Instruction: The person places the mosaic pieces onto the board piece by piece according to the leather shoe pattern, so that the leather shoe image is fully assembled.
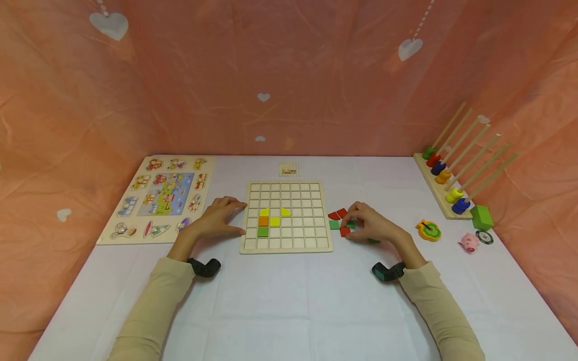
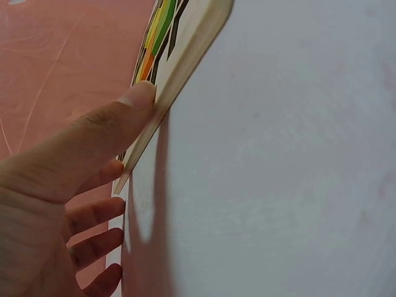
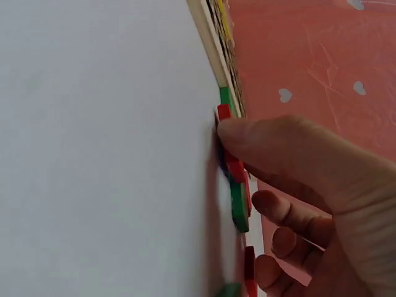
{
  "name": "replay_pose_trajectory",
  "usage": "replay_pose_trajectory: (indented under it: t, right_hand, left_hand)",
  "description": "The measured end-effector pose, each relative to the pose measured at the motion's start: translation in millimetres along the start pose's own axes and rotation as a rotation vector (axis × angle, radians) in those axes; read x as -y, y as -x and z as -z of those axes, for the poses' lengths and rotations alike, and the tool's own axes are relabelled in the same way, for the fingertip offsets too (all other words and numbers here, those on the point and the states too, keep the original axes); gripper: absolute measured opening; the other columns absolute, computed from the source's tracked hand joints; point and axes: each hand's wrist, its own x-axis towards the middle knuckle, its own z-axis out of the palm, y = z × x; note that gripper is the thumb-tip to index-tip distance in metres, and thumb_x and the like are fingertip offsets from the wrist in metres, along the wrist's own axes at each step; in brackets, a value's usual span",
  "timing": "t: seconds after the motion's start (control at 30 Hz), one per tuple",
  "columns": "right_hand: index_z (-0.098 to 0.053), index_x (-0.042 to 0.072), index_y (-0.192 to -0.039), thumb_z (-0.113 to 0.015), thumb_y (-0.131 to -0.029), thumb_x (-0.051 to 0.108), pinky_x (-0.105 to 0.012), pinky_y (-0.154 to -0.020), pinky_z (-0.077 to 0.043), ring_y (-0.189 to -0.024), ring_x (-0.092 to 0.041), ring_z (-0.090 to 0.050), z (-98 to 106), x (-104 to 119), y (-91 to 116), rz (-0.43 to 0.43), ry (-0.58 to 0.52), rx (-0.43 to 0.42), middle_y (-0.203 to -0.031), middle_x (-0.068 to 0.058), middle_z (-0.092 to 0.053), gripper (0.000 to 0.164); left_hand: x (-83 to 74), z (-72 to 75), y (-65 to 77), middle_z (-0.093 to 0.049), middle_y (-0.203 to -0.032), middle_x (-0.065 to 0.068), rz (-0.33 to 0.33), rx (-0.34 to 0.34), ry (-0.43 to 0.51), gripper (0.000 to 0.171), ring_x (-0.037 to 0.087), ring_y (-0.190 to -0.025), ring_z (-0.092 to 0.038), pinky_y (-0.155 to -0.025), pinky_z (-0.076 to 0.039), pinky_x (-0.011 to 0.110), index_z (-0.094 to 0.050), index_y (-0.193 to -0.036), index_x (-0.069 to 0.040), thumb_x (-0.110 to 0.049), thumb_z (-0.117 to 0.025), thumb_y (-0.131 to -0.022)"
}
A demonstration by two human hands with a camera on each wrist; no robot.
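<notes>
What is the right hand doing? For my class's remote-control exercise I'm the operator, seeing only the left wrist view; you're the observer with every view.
Observer: The right hand pinches a red piece between thumb and finger, beside the right edge of the grid board.

Operator: My view shows only a sliver of that board, near the left hand. What lies beyond its far edge?

Observer: A small patterned card lies flat there on the white cloth.
</notes>
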Motion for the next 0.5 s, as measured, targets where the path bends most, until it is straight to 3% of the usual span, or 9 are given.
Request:
replay_pose_trajectory:
  t: [0.3,0.5]
  right_hand:
    - [-0.068,0.006,-0.096,-0.077,-0.074,0.008,-0.032,-0.071,-0.051,-0.082,-0.024,-0.058,-8,22,-25,0.124,-0.124,-0.041,-0.094,-0.004,-0.063,0.023]
    - [-0.07,0.006,-0.096,-0.077,-0.075,0.01,-0.028,-0.063,-0.048,-0.071,-0.02,-0.055,-32,50,-52,0.209,-0.087,-0.054,-0.087,0.0,-0.066,0.022]
  left_hand:
    - [0.0,0.7,0.1,-0.04,-0.135,0.02,0.005,0.002,0.0,0.073,0.037,-0.122,-0.033,-0.102,-0.027,0.057,-0.047,-0.136,-0.007,-0.035,-0.077,-0.075]
    - [-0.2,0.3,0.3,-0.04,-0.135,0.021,-0.002,0.005,0.004,0.074,0.038,-0.123,-0.032,-0.102,-0.026,0.057,-0.046,-0.136,-0.006,-0.035,-0.077,-0.075]
